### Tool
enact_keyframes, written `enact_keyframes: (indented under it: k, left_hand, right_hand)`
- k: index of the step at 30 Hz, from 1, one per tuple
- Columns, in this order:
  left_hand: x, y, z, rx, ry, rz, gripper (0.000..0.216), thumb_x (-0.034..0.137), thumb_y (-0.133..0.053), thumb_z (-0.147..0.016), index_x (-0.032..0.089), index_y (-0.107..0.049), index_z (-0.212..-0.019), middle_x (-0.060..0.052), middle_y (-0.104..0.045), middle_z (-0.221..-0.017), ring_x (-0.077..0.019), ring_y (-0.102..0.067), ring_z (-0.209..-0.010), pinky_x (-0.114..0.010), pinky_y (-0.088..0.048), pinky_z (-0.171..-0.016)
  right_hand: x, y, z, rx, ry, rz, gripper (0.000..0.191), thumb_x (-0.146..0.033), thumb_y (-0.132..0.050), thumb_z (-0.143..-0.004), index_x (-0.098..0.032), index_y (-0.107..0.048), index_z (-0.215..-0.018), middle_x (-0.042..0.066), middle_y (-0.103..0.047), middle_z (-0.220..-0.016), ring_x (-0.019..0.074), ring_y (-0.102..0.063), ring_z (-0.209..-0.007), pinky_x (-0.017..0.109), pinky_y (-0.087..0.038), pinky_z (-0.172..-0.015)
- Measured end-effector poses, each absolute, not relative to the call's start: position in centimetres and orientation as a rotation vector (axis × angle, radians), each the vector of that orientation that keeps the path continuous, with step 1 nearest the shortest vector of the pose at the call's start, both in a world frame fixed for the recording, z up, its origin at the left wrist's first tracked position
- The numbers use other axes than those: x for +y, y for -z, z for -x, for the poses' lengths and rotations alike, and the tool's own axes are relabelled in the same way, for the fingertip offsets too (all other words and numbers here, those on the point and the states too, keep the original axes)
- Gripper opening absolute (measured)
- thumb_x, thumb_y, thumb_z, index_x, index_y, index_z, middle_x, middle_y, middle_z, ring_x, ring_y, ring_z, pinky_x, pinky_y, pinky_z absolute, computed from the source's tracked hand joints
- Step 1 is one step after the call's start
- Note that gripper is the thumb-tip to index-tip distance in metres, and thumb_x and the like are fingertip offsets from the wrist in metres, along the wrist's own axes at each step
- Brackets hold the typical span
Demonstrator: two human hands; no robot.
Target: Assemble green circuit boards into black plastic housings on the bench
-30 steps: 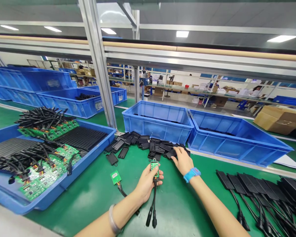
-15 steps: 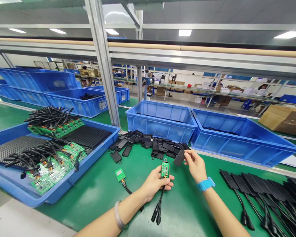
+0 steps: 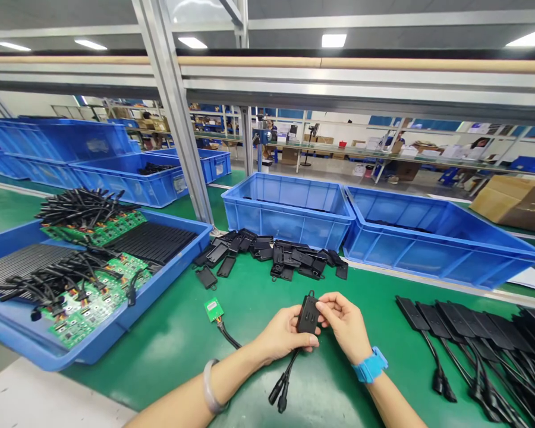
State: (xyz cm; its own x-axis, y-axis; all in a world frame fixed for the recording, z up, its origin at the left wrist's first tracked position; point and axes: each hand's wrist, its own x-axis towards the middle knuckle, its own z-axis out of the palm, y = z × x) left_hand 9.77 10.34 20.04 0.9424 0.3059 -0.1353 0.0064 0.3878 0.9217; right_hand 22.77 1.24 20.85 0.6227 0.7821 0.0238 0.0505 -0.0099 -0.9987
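Observation:
My left hand [image 3: 280, 336] grips a small black plastic case [image 3: 308, 321] from the left, its thumb across the lower end. Two black cables with round connectors [image 3: 282, 392] hang from the case. On the case's upper face lies a flat black cover [image 3: 309, 310] with small slots, hiding the circuit board inside. The fingers of my right hand [image 3: 345, 327] pinch the cover and case along the right edge. Left of my hands, a loose green circuit board [image 3: 214, 310] lies on the green table, its black cable running under my left forearm.
Loose black case parts [image 3: 289, 258] are heaped behind my hands, before two blue bins [image 3: 289, 223]. At left, a blue tray [image 3: 178, 270] carries green boards with cables and rows of black parts. Closed black cases with cables [image 3: 455, 324] lie at right. A metal post [image 3: 173, 113] rises behind.
My right hand has brought the black cover leftward onto the case in my left hand, covering the green board. The whole view has shifted slightly.

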Motion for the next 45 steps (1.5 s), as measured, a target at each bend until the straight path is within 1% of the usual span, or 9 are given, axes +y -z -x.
enact_keyframes:
  k: [10, 13, 18, 24, 29, 33, 37, 41, 45]
  left_hand:
    - [10.0, -20.0, -9.6, 0.345, -0.197, -1.258, 0.045, 0.028, -0.071, -0.069, 0.015, -0.056, -0.109, -0.006, -0.062, -0.081, -0.0164, -0.065, -0.067, -0.026, -0.051, -0.060]
    - [9.7, -19.6, -9.7, 0.306, -0.250, -1.215, 0.056, 0.025, -0.070, -0.069, 0.018, -0.050, -0.121, -0.008, -0.063, -0.090, -0.0169, -0.065, -0.074, -0.027, -0.052, -0.067]
    - [10.7, -19.9, -9.6, 0.188, -0.227, -1.426, 0.083, 0.013, -0.068, -0.067, 0.025, -0.029, -0.139, -0.007, -0.061, -0.100, -0.0171, -0.062, -0.082, -0.028, -0.050, -0.070]
    - [18.1, -23.4, -7.1, 1.172, -0.539, -2.511, 0.034, 0.017, -0.053, -0.081, 0.022, -0.055, -0.115, -0.010, -0.057, -0.107, -0.0240, -0.053, -0.104, -0.035, -0.043, -0.090]
    - [23.0, -24.4, -2.9, 1.794, -0.456, -2.432, 0.037, 0.029, -0.053, -0.083, 0.002, -0.053, -0.108, -0.029, -0.049, -0.109, -0.0416, -0.048, -0.106, -0.051, -0.041, -0.082]
    - [23.7, -23.6, -2.1, 1.861, -0.307, -2.449, 0.041, 0.039, -0.053, -0.083, 0.004, -0.056, -0.103, -0.025, -0.054, -0.102, -0.0362, -0.057, -0.095, -0.042, -0.045, -0.075]
    - [22.9, -23.0, -3.3, 1.698, -0.244, -2.550, 0.028, 0.037, -0.055, -0.081, 0.011, -0.062, -0.086, -0.018, -0.059, -0.095, -0.0295, -0.060, -0.091, -0.035, -0.045, -0.075]
    - [21.8, -23.3, -4.1, 1.502, -0.321, -2.600, 0.014, 0.024, -0.052, -0.078, 0.015, -0.061, -0.073, -0.010, -0.058, -0.085, -0.0236, -0.061, -0.077, -0.033, -0.044, -0.069]
    - [20.9, -23.8, -4.5, 1.271, -0.503, -2.600, 0.009, 0.015, -0.048, -0.074, 0.017, -0.057, -0.072, -0.006, -0.054, -0.092, -0.0150, -0.056, -0.068, -0.027, -0.041, -0.066]
  right_hand:
    - [1.3, -20.2, -22.2, -0.838, -0.796, 1.545, 0.044, -0.058, -0.047, -0.082, -0.016, -0.057, -0.074, -0.002, -0.050, -0.058, 0.0112, -0.047, -0.050, 0.024, -0.039, -0.049]
    - [1.3, -19.9, -21.5, -0.993, -0.562, 1.724, 0.048, -0.055, -0.041, -0.085, -0.015, -0.058, -0.104, 0.005, -0.059, -0.081, 0.0176, -0.056, -0.066, 0.030, -0.047, -0.060]
    - [1.0, -19.1, -21.6, -1.327, -0.113, 2.019, 0.060, -0.040, -0.040, -0.087, -0.013, -0.028, -0.139, 0.014, -0.054, -0.108, 0.0255, -0.057, -0.096, 0.039, -0.048, -0.084]
    - [0.3, -18.3, -24.6, -1.404, 0.429, 2.526, 0.043, -0.023, -0.040, -0.082, -0.007, -0.054, -0.120, 0.024, -0.058, -0.100, 0.0370, -0.057, -0.088, 0.049, -0.047, -0.069]
    - [0.4, -19.9, -20.9, -1.851, 0.163, 1.967, 0.039, -0.027, -0.038, -0.089, -0.022, -0.051, -0.126, 0.013, -0.055, -0.122, 0.0283, -0.050, -0.111, 0.043, -0.045, -0.089]
    - [1.0, -20.6, -16.2, -2.388, -0.263, 1.352, 0.052, -0.038, -0.043, -0.090, -0.028, -0.031, -0.140, 0.004, -0.039, -0.143, 0.0258, -0.034, -0.130, 0.047, -0.026, -0.107]
    - [0.8, -21.0, -15.6, -2.401, -0.313, 1.348, 0.043, -0.044, -0.048, -0.087, -0.019, -0.053, -0.122, 0.009, -0.056, -0.127, 0.0266, -0.046, -0.119, 0.049, -0.016, -0.110]
    - [-0.1, -22.0, -18.1, -2.256, -0.105, 1.734, 0.032, -0.037, -0.045, -0.089, -0.017, -0.064, -0.071, 0.008, -0.066, -0.074, 0.0219, -0.059, -0.075, 0.046, -0.038, -0.089]
    - [-0.3, -22.1, -19.2, -2.053, -0.072, 1.914, 0.020, -0.039, -0.061, -0.080, -0.019, -0.061, -0.083, 0.006, -0.061, -0.082, 0.0221, -0.055, -0.075, 0.036, -0.043, -0.068]
